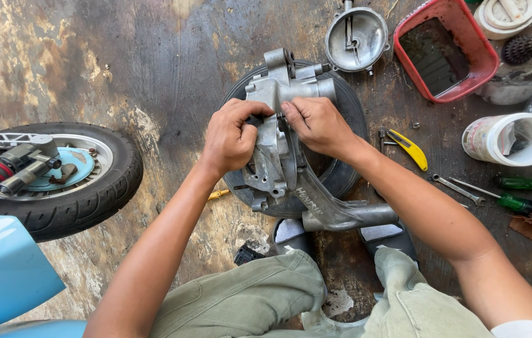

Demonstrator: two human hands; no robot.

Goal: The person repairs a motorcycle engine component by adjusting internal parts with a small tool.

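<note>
Both hands (231, 134) (317, 124) gripping grey engine casing (275, 150) (atop tyre (348, 109))

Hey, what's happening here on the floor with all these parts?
A person crouches over a grey metal engine casing that lies on a black tyre. The left hand and right hand both press on the casing's middle, fingers meeting at its centre. A yellow utility knife, green screwdrivers and a red tray lie to the right, a scooter wheel to the left.
</note>
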